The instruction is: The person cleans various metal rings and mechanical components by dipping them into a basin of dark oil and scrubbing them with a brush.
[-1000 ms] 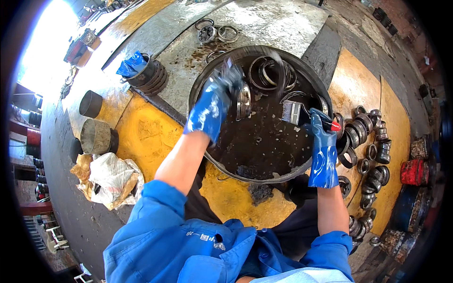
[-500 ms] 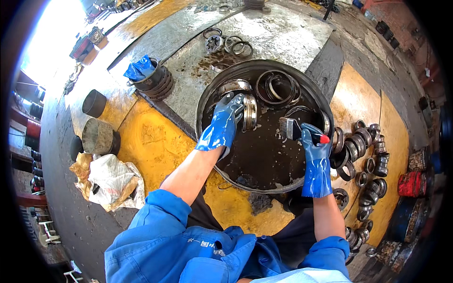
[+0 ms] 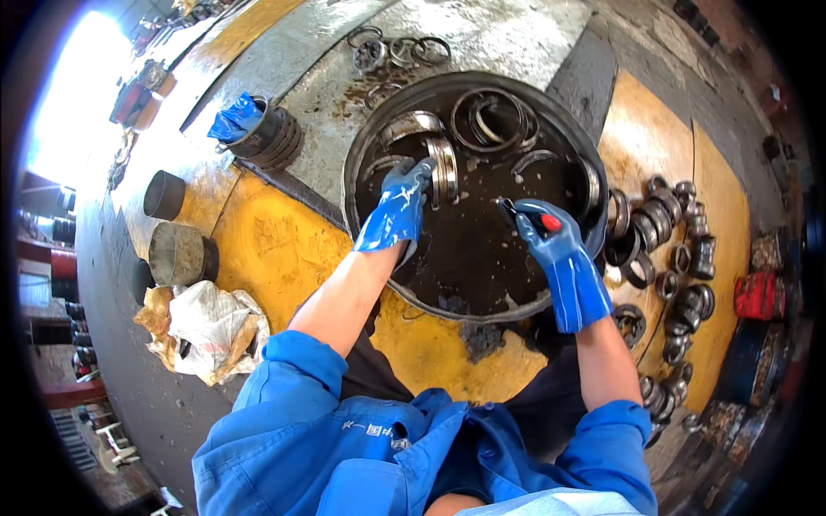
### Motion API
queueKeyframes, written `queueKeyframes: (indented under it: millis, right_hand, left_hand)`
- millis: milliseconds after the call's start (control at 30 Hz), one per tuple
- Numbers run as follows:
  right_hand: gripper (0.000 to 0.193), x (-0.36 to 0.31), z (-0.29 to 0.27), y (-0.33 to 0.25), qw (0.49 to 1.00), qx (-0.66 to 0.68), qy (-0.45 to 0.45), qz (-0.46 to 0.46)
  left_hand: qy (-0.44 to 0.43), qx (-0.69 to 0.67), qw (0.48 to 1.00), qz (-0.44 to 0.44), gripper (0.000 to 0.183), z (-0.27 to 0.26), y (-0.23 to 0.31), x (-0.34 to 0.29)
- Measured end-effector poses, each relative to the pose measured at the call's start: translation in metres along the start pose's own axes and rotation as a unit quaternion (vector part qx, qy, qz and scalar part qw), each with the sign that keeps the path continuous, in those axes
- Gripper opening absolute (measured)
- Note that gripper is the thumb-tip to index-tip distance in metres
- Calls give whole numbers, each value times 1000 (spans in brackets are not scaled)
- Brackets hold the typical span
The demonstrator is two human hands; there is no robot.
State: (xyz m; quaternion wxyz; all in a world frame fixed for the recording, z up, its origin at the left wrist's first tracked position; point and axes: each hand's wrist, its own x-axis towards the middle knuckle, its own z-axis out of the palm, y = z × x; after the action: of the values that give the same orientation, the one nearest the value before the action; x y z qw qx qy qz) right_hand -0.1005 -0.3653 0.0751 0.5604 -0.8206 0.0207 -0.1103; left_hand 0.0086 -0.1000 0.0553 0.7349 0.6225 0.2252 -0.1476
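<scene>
Both my hands wear long blue rubber gloves over a round black tub (image 3: 482,316) of dark, oily liquid. At its left side my left hand (image 3: 396,206) is closed on the edge of a shiny grooved metal ring (image 3: 444,170), which stands on its rim. To the right, my right hand (image 3: 551,241) grips a paintbrush by its handle, whose red end (image 3: 551,223) pokes out of the fist. The bristles are mostly hidden from view. Another wide ring (image 3: 411,126) and some thin large rings (image 3: 489,120) lie behind, partly in the liquid.
Right of the tub, several dark metal rings (image 3: 661,219) stand in rows on yellow boards. More rings (image 3: 400,53) lie beyond it. On the left are a pot with a blue bag (image 3: 237,119), a grey can (image 3: 178,254) and a white sack (image 3: 211,322).
My right hand has moved left and turned, so the brush's bristles, plainly visible before, are now mostly hidden. My left hand stays at the grooved ring. The whole view has shifted slightly.
</scene>
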Motion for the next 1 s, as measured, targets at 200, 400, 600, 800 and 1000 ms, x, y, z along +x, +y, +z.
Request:
queueKeyframes:
  millis: [200, 400, 600, 800, 1000]
  right_hand:
    - [20, -6, 4, -10, 947, -254, -103, -169]
    - [22, -6, 3, -5, 925, -322, -170, -111]
    - [23, -9, 7, -6, 918, -333, -187, -107]
    - [22, -7, 7, -2, 921, -333, -179, -96]
    - [19, -4, 3, 9, 946, -286, -147, -30]
  left_hand:
    - [-36, 19, 996, 75, 55, -4, -59, 46]
    - [-100, 172, 973, 115, 40, 13, -71, 43]
    - [-112, 189, 969, 115, 28, 20, -77, 31]
    - [-101, 188, 974, 75, 26, 8, -76, 30]
    - [-112, 186, 973, 83, 21, -1, -52, 28]
